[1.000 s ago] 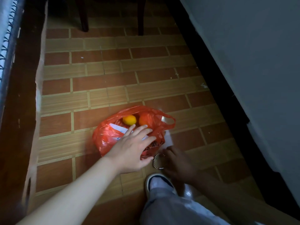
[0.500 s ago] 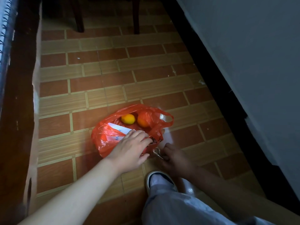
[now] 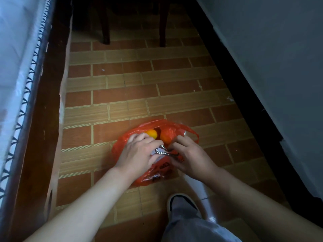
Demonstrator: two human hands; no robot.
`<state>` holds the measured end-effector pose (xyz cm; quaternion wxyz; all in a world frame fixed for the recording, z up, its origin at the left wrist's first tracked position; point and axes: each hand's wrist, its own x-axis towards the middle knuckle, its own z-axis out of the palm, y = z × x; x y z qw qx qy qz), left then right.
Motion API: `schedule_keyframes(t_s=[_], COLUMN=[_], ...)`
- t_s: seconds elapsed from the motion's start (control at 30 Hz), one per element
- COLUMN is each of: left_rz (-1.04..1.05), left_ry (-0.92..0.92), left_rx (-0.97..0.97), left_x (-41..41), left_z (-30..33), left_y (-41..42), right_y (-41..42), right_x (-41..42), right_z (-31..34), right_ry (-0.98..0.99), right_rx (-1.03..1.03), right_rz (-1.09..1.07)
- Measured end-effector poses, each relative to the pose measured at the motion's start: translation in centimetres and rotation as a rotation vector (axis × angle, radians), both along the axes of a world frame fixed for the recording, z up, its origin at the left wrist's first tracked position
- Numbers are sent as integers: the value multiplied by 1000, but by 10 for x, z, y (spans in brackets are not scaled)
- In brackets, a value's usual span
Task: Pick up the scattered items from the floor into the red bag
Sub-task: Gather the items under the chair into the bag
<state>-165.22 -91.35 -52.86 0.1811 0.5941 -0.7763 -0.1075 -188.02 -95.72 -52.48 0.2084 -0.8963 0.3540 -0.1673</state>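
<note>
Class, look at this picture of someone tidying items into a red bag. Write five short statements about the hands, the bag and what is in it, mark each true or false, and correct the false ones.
1. The red bag lies on the tiled floor. True.
2. A metal chain shows between the two hands, over the bag. True.
3. The bag holds nothing. False: a yellow fruit and an orange fruit lie inside.
4. The left hand is raised far from the bag. False: it rests on the bag.
5. The right hand is at the bag's right side, at the chain's end. True.
</note>
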Motion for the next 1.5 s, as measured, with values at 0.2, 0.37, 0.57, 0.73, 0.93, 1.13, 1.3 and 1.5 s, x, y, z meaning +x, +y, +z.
schedule_keyframes(t_s=[0.2, 0.37, 0.57, 0.73, 0.93, 1.13, 1.3, 1.5], left_rz=[222, 204, 53, 22, 177, 438, 470, 429], left_ry=[-25, -67, -235, -398, -300, 168, 412, 496], left_rx=[113, 228, 366, 466, 350, 64, -207, -436], left_x=[30, 37, 32, 34, 34, 34, 32, 34], left_z=[-1, -7, -3, 2, 1, 49, 105, 158], left_y=[-1, 8, 8, 7, 4, -16, -22, -22], right_y=[-44, -58, -54, -59, -56, -42, -33, -24], right_x=[29, 41, 38, 13, -7, 12, 36, 43], right_z=[-31, -46, -43, -29, -32, 35, 114, 155], right_ry=[186, 311, 321, 380, 369, -153, -532, -645], right_rx=[-38, 7, 50, -90, 270, 294, 148, -63], right_rz=[8, -45, -72, -414, -599, -560, -433, -413])
